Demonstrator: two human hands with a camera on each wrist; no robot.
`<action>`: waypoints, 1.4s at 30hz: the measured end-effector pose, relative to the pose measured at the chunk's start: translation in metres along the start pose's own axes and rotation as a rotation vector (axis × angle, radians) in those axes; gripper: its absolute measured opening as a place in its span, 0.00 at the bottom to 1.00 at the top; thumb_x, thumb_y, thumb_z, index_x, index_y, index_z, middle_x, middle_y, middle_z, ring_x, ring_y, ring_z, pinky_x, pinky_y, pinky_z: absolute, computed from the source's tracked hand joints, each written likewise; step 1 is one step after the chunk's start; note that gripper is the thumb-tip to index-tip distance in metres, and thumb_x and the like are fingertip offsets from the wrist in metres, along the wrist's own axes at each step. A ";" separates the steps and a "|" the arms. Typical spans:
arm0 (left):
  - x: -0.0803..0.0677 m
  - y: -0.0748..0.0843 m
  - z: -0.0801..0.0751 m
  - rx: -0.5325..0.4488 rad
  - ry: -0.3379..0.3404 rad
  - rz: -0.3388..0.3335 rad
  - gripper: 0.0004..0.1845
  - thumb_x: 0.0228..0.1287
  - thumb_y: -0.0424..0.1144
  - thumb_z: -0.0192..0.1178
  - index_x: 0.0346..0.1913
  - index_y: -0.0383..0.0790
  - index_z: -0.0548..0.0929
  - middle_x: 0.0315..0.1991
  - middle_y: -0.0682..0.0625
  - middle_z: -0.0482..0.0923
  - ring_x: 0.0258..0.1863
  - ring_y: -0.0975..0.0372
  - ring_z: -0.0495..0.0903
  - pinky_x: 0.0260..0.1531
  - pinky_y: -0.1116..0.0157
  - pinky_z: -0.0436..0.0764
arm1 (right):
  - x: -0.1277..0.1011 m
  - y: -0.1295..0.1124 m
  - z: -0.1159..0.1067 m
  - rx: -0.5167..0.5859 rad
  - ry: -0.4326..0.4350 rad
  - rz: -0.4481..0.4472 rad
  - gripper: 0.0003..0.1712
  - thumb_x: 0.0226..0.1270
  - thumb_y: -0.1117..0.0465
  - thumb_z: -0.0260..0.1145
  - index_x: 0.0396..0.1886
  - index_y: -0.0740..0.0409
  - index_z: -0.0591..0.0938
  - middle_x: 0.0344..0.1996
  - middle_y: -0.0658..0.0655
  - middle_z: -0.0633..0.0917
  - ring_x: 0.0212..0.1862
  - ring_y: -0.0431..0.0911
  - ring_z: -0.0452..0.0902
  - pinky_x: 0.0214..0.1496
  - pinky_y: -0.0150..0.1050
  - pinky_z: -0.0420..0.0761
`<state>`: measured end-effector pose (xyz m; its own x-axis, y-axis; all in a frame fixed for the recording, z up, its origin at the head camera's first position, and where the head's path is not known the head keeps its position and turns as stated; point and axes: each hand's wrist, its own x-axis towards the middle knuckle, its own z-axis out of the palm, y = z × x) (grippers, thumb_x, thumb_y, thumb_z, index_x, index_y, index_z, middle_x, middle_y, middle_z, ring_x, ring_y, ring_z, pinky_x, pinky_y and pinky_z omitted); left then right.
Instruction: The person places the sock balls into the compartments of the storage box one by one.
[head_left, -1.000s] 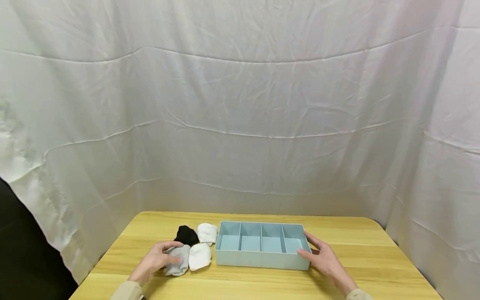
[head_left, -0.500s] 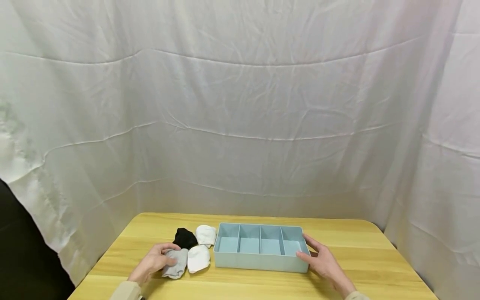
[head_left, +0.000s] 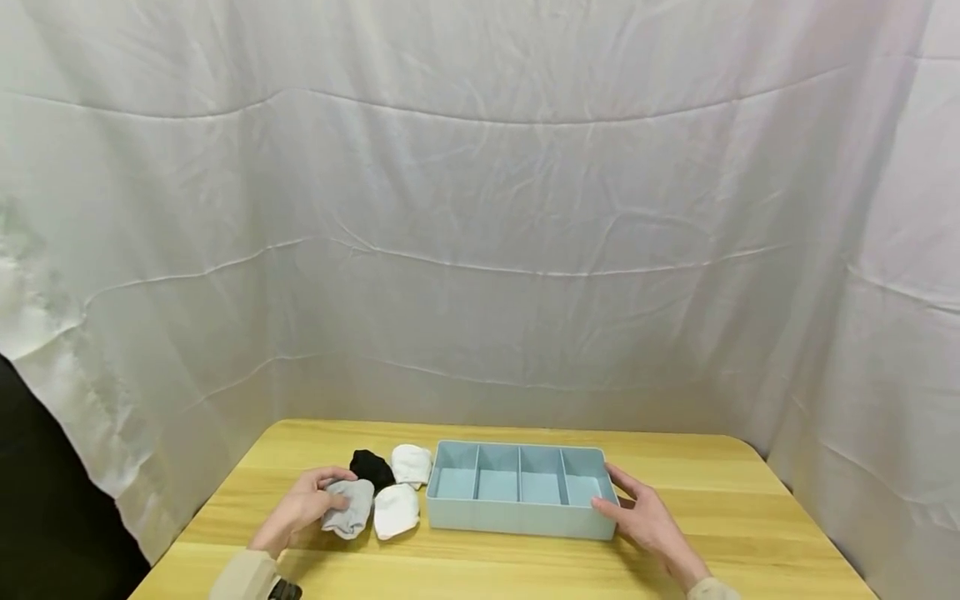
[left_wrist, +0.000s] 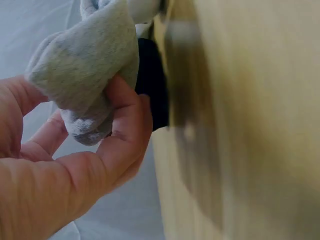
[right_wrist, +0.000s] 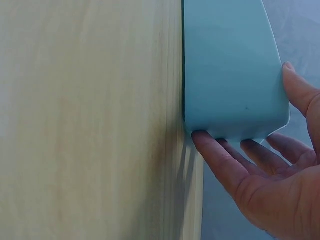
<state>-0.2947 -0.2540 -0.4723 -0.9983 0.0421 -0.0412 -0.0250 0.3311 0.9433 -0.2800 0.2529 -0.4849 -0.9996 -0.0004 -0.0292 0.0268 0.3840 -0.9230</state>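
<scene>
My left hand [head_left: 321, 498] grips a grey sock [head_left: 349, 508], bunched between thumb and fingers at the left of the wooden table [head_left: 525, 567]. In the left wrist view the fingers [left_wrist: 125, 125] curl round the grey sock [left_wrist: 85, 65], with a black sock [left_wrist: 152, 85] just behind it. The black sock [head_left: 372, 467] and two white socks [head_left: 412, 463] [head_left: 395, 510] lie beside it. A light blue tray [head_left: 517, 521] with several compartments stands to their right. My right hand [head_left: 613, 493] rests against its right end, fingers [right_wrist: 220, 160] straight along the wall of the tray [right_wrist: 227, 65] and thumb at the rim.
White cloth [head_left: 480, 250] hangs behind and on both sides of the table. A dark shape [head_left: 45, 500] stands at the left edge of the view. Bare table surface [right_wrist: 90, 120] lies in front of the tray and to its right.
My left hand has closed round the grey sock and drawn it up a little, bunching it. The right hand stays at the tray's end.
</scene>
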 end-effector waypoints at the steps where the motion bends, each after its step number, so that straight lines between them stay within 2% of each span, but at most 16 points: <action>1: 0.000 0.002 -0.001 -0.008 0.022 -0.002 0.23 0.50 0.20 0.61 0.54 0.25 0.77 0.45 0.36 0.78 0.33 0.57 0.78 0.30 0.62 0.82 | 0.000 -0.001 0.000 0.001 -0.003 0.002 0.47 0.62 0.53 0.72 0.76 0.56 0.61 0.74 0.68 0.59 0.67 0.69 0.66 0.54 0.50 0.82; 6: 0.001 0.014 -0.001 -0.032 0.118 0.007 0.25 0.52 0.22 0.61 0.57 0.31 0.79 0.50 0.35 0.75 0.30 0.60 0.76 0.26 0.66 0.79 | 0.001 -0.004 0.000 0.003 -0.019 -0.003 0.48 0.61 0.52 0.72 0.76 0.57 0.59 0.74 0.69 0.57 0.67 0.70 0.64 0.54 0.52 0.82; 9: 0.002 0.017 0.002 -0.024 0.138 0.013 0.25 0.56 0.24 0.60 0.60 0.34 0.78 0.51 0.36 0.70 0.30 0.61 0.75 0.25 0.68 0.78 | 0.000 -0.004 0.000 -0.009 -0.021 -0.005 0.48 0.62 0.52 0.72 0.76 0.57 0.59 0.74 0.70 0.57 0.67 0.70 0.64 0.53 0.52 0.82; 12: 0.003 0.017 0.006 -0.034 0.166 0.009 0.23 0.60 0.26 0.59 0.61 0.35 0.78 0.52 0.36 0.69 0.33 0.61 0.76 0.29 0.68 0.80 | 0.000 -0.003 0.000 -0.021 -0.021 -0.003 0.47 0.63 0.53 0.71 0.76 0.58 0.59 0.74 0.70 0.58 0.67 0.70 0.65 0.53 0.52 0.82; 16: 0.007 0.017 0.010 -0.045 0.191 0.016 0.22 0.62 0.29 0.60 0.61 0.37 0.78 0.58 0.37 0.71 0.41 0.59 0.77 0.35 0.69 0.81 | 0.000 -0.003 0.000 -0.031 -0.020 -0.006 0.47 0.63 0.53 0.71 0.76 0.58 0.59 0.74 0.70 0.59 0.67 0.70 0.65 0.53 0.52 0.82; 20: 0.011 0.018 0.013 -0.030 0.189 0.036 0.23 0.62 0.32 0.63 0.61 0.38 0.79 0.64 0.39 0.70 0.54 0.55 0.73 0.43 0.70 0.78 | 0.000 -0.003 0.000 -0.031 -0.025 -0.006 0.48 0.62 0.52 0.72 0.76 0.58 0.59 0.74 0.70 0.58 0.67 0.70 0.65 0.53 0.52 0.82; 23: 0.013 0.020 0.016 -0.010 0.174 0.059 0.23 0.62 0.35 0.65 0.62 0.39 0.79 0.64 0.39 0.70 0.59 0.52 0.69 0.47 0.69 0.74 | -0.001 -0.004 0.000 -0.030 -0.028 -0.004 0.49 0.61 0.50 0.72 0.76 0.58 0.59 0.74 0.70 0.58 0.67 0.70 0.65 0.53 0.53 0.81; 28: 0.016 0.024 0.022 -0.017 0.149 0.076 0.23 0.63 0.35 0.65 0.62 0.40 0.79 0.64 0.40 0.71 0.61 0.51 0.68 0.46 0.69 0.75 | -0.002 -0.004 0.000 -0.025 -0.024 -0.002 0.50 0.60 0.48 0.73 0.76 0.58 0.59 0.74 0.70 0.58 0.66 0.70 0.65 0.53 0.53 0.82; 32: 0.019 0.024 0.026 -0.025 0.154 0.095 0.23 0.64 0.36 0.65 0.63 0.41 0.78 0.66 0.41 0.70 0.63 0.51 0.67 0.47 0.70 0.75 | -0.001 -0.002 0.000 -0.009 -0.021 0.004 0.51 0.59 0.48 0.73 0.76 0.58 0.60 0.74 0.70 0.58 0.66 0.70 0.65 0.52 0.52 0.82; 37: 0.021 0.023 0.032 -0.025 0.171 0.106 0.24 0.63 0.39 0.67 0.62 0.43 0.79 0.67 0.43 0.70 0.65 0.51 0.66 0.54 0.63 0.74 | -0.001 -0.001 0.000 0.001 -0.017 0.006 0.49 0.60 0.50 0.73 0.76 0.58 0.60 0.74 0.69 0.59 0.66 0.70 0.66 0.52 0.52 0.82; 42: 0.022 0.026 0.038 -0.051 0.164 0.123 0.23 0.62 0.38 0.68 0.60 0.43 0.80 0.67 0.43 0.71 0.68 0.51 0.66 0.61 0.57 0.71 | 0.000 -0.001 -0.001 0.001 -0.025 -0.002 0.47 0.62 0.53 0.72 0.76 0.58 0.60 0.74 0.69 0.58 0.67 0.70 0.65 0.51 0.52 0.83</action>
<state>-0.3155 -0.2092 -0.4613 -0.9892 -0.0760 0.1256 0.0993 0.2842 0.9536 -0.2800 0.2528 -0.4834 -0.9990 -0.0243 -0.0367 0.0246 0.3826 -0.9236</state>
